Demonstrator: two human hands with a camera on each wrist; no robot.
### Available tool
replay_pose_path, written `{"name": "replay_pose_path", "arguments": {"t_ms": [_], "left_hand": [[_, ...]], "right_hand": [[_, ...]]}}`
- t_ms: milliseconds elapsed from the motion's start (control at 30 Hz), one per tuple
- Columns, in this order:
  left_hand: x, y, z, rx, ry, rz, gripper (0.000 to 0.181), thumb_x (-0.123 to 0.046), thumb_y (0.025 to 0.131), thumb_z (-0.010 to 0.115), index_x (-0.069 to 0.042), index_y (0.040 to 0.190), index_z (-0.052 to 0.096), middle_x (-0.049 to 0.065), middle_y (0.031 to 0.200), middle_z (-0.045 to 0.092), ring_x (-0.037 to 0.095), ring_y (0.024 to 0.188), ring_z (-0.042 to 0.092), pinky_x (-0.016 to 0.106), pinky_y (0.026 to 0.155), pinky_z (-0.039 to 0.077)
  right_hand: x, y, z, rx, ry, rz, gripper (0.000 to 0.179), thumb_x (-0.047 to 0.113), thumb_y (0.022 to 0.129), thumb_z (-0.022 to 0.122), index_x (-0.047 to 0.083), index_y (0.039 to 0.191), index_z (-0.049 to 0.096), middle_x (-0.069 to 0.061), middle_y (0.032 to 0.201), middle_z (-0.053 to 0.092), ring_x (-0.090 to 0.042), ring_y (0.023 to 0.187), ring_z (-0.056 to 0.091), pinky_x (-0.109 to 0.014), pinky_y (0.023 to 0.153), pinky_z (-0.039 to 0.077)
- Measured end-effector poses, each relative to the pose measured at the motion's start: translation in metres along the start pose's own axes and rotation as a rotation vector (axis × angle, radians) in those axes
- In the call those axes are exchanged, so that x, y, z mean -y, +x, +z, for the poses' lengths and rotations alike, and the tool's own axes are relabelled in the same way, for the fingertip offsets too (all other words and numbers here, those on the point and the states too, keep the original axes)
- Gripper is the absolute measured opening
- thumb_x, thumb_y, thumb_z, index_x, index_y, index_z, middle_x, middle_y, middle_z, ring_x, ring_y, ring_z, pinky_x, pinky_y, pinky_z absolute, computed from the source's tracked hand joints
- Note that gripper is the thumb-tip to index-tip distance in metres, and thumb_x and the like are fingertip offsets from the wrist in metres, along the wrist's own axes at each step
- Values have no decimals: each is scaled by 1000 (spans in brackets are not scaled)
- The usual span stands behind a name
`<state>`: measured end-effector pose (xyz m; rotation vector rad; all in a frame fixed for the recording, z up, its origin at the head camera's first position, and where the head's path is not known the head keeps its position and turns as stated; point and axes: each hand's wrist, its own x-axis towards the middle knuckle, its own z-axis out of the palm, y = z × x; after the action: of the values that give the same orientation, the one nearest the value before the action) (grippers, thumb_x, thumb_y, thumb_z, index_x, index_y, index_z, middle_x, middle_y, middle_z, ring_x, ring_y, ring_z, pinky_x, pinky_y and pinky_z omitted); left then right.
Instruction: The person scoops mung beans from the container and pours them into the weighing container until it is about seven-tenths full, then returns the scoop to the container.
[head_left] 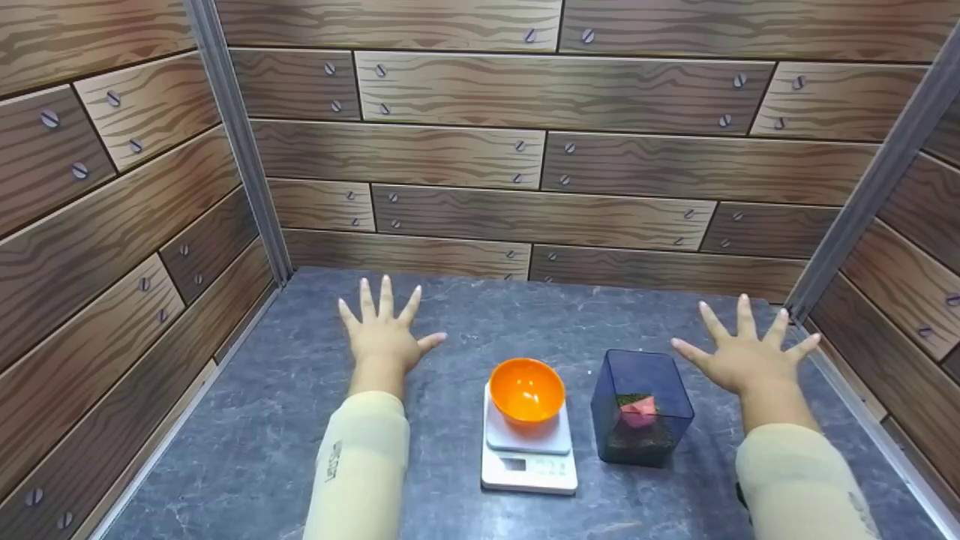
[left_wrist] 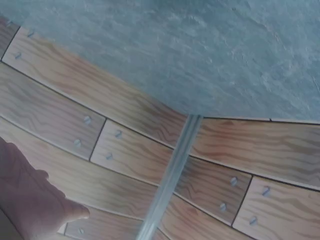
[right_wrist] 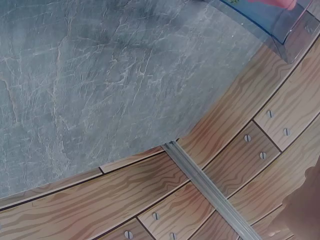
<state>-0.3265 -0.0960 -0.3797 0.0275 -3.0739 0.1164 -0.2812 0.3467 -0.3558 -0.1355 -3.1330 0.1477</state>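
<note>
In the head view my left hand [head_left: 384,341] is spread wide over the table, left of a white kitchen scale [head_left: 499,472], and holds nothing. An orange bowl [head_left: 527,391] sits on the scale's platform. To the scale's right stands a clear bluish plastic box [head_left: 611,397] with a pink piece [head_left: 639,412] and dark green stuff inside. My right hand [head_left: 752,360], fingers splayed, is right of the box and apart from it. Part of the left hand [left_wrist: 37,200] shows in the left wrist view; the right hand [right_wrist: 300,205] is a blurred edge in the right wrist view.
The grey marbled tabletop [head_left: 442,480] is bounded by wood-plank-patterned walls [head_left: 480,154] at the back and both sides. Metal corner posts [head_left: 238,135] stand at the back left and back right.
</note>
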Motion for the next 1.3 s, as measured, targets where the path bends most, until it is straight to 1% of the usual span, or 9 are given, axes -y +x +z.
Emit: {"name": "replay_pose_path", "arguments": {"t_ms": [200,367,467,633,800,933,1033,1167,1300], "left_hand": [[-13,-4,19,22,-35,37,87,-85,70,15,-40,143,0,10,151,-11,40,133,-18,64,97,-11],[-24,-15,40,60,-68,86,90,-85,70,19,-35,144,14,10,152,-3,40,134,-13,65,98,-7],[-33,-23,52,100,-72,115,90,-84,70,24,-30,142,28,11,151,8,41,136,-4,65,100,0],[-49,-35,70,162,-98,169,87,-81,70,38,-20,132,49,14,144,32,41,133,19,62,101,16],[-61,-46,82,209,-186,162,80,-75,69,52,-13,119,60,16,135,44,39,126,35,58,96,30],[-68,-51,88,259,-300,159,71,-69,68,60,-7,101,66,14,111,59,34,107,52,52,87,41],[-72,-55,92,311,-378,184,61,-64,67,65,-7,88,65,10,89,64,29,88,59,46,80,45],[-75,-60,99,367,-444,218,49,-56,65,73,-9,75,62,4,72,60,23,71,56,43,75,46],[-78,-64,105,391,-476,218,39,-46,62,79,-12,68,59,0,64,55,20,63,50,41,73,44]], "right_hand": [[1,1,1,-4,-13,-11,96,84,73,20,24,146,2,-28,143,-19,-61,111,-31,-70,72,-28],[1,1,3,-8,-13,-13,95,83,74,21,24,146,3,-28,144,-18,-61,112,-31,-70,72,-27],[2,1,4,-7,-8,-12,95,83,74,21,23,146,4,-28,144,-18,-60,113,-31,-69,72,-28],[5,0,5,-14,-10,-18,95,83,75,21,23,146,5,-28,145,-16,-60,115,-29,-69,73,-28],[6,-1,7,-15,-15,-24,94,82,75,22,23,146,5,-28,145,-16,-60,117,-27,-69,74,-28],[3,-1,7,-15,-19,-22,95,83,75,21,23,146,4,-28,144,-16,-60,116,-27,-69,74,-28],[1,-1,7,-16,-23,-21,95,83,74,20,23,146,4,-28,144,-17,-60,116,-27,-69,74,-28],[1,-1,7,-11,-29,-21,96,83,74,21,23,146,4,-29,144,-16,-61,117,-26,-70,74,-27],[2,-1,8,-8,-39,-21,97,84,73,21,23,146,5,-29,145,-14,-61,117,-25,-71,75,-26]]}}
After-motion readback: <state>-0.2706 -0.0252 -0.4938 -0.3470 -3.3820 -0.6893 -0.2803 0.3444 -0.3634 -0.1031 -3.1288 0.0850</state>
